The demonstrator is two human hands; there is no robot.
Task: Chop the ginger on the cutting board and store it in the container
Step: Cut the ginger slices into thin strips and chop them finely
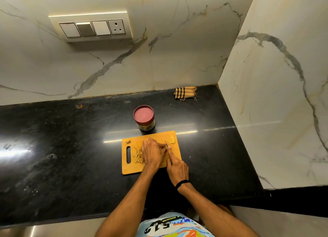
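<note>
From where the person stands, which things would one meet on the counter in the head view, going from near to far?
cutting board → container, its pink lid on → checked cloth by the back wall.

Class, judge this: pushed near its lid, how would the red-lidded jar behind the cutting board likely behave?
The jar looks squat, so it would probably slide rather than tip. The glossy countertop likely lets it skid easily. Its clear body seems rigid, possibly breakable.

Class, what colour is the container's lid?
Pinkish red lid, seen best in the head view.
</note>
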